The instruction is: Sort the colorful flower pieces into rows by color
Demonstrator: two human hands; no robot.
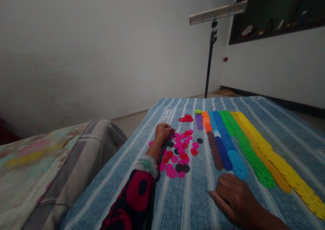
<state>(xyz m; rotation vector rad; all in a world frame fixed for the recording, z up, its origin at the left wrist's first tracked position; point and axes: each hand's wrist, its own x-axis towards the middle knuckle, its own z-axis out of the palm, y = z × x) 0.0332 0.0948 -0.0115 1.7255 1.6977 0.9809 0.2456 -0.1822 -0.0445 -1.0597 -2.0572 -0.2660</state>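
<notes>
Discs (171, 170) of pink, red and black lie mixed in a loose patch on the striped cloth (188, 203). Nearest to me, my right hand (235, 196) rests on this cloth with half-curled fingers; its palm is hidden, so I cannot tell if it holds something. My left hand (162, 132) reaches to the far left edge of the patch, its fingertips close together at a red disc (173, 130), but whether they grasp it I cannot tell. To the right, much of the arranging by colour seems done: the brown row (214, 152), the dark blue row (223, 153), the green row (247, 150) and the yellow row (275, 156) lie in overlapping lines. Farther are the orange row (207, 121) and the short purple row (199, 121). A red group (186, 118) lies beyond the patch, so I judge that red is partly gathered, while pink and black are left to separate
</notes>
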